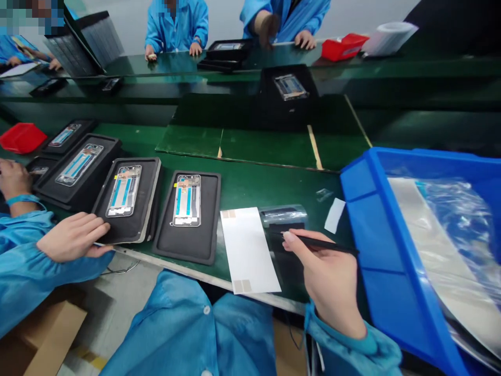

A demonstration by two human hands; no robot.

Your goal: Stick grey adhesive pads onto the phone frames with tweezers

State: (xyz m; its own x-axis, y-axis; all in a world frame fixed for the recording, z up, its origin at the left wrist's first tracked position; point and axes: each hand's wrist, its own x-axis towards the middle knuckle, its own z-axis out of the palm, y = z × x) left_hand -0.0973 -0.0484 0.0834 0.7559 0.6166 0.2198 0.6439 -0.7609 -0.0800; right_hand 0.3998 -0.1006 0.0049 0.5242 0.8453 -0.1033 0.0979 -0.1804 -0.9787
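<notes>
My left hand [76, 237] grips the near left corner of a stacked black foam tray [129, 227], fingers on top and thumb below. A phone frame [124, 191] with blue strips lies in that tray. Beside it, a single black tray [183, 246] holds another phone frame [187, 201]. In my right hand [331, 282] is a pair of black tweezers [326, 243], tips pointing left. The tweezers are over a dark sheet with a clear curled film [284, 214] at its far end. A white sheet [250, 250] with beige patches lies just left of it.
A blue bin [376, 245] with plastic wrap stands at the right. A white strip [334, 215] lies beside it. More trays [78, 169] and a red box [23, 138] are at the left, near a co-worker's hand [14, 180]. Across the bench, co-workers sit behind a raised shelf [235, 138].
</notes>
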